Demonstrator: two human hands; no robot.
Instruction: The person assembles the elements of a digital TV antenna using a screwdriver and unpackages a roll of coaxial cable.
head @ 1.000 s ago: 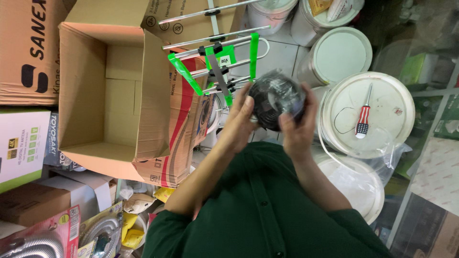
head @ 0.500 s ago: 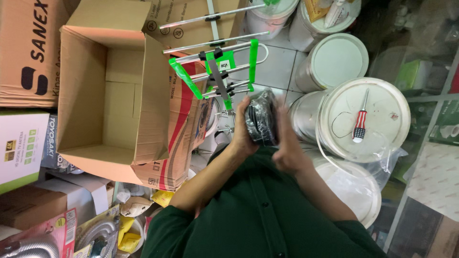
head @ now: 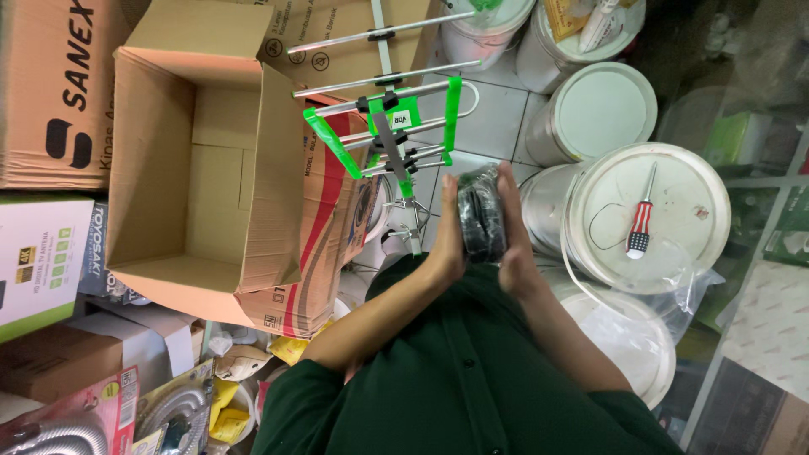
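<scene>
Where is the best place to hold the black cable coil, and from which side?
Judging by its pose, take the black cable coil on its two flat faces, one palm from each side. It stands on edge between the left hand and right hand, so pressing the broad faces should keep the loops together.

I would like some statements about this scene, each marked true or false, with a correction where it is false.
1. Both hands press a black coil of cable between the palms. True.
2. The big cardboard box is full of cans. False: it is open and looks empty inside.
3. A screwdriver with a red and white handle lies on a white bucket lid. True.
4. The left hand holds the screwdriver. False: it presses the coil, as the right hand does.
5. The antenna has green parts. True.
</scene>
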